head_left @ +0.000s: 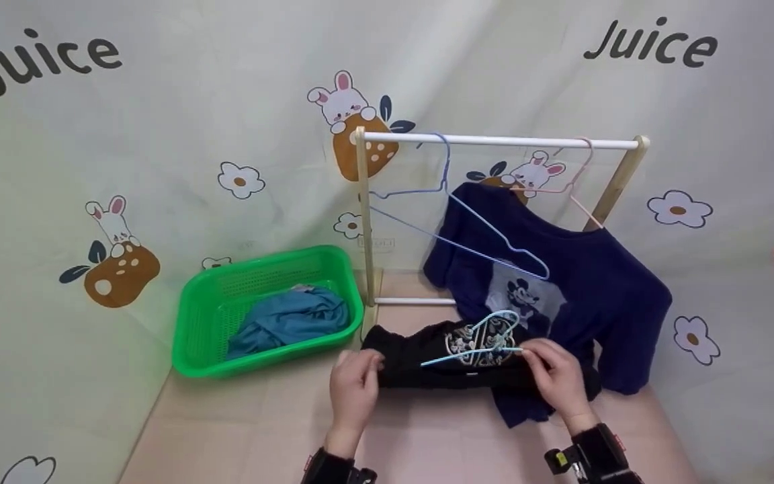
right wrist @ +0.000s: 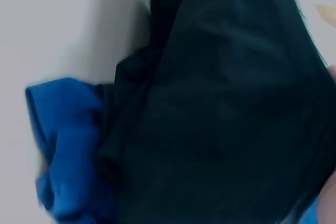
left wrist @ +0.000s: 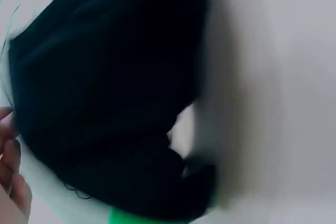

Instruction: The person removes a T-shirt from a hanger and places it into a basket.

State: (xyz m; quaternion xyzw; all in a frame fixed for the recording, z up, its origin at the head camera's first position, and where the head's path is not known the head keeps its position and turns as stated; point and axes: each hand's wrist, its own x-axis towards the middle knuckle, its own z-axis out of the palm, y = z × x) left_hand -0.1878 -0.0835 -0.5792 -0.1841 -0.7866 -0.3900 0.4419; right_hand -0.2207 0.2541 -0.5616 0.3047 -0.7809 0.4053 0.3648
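A black shirt (head_left: 414, 366) with a round white print stretches between my two hands, its cloth filling much of both wrist views. My left hand (head_left: 353, 390) pinches the shirt's near edge on the left; in the left wrist view its curled fingers (left wrist: 9, 163) show at the cloth's border. My right hand (head_left: 557, 376) pinches the shirt on the other side, by the right end of a light blue hanger (head_left: 457, 357). That hanger sits at the neck opening, its hook pointing up and away, with parts of its arms hidden by the shirt.
Behind stands a rack with a white rail (head_left: 494, 140), carrying an empty blue hanger (head_left: 488, 225) and a pink hanger (head_left: 578, 191) with a navy Mickey Mouse top (head_left: 602, 282). To the left, a green basket (head_left: 189, 329) contains a teal garment (head_left: 293, 323).
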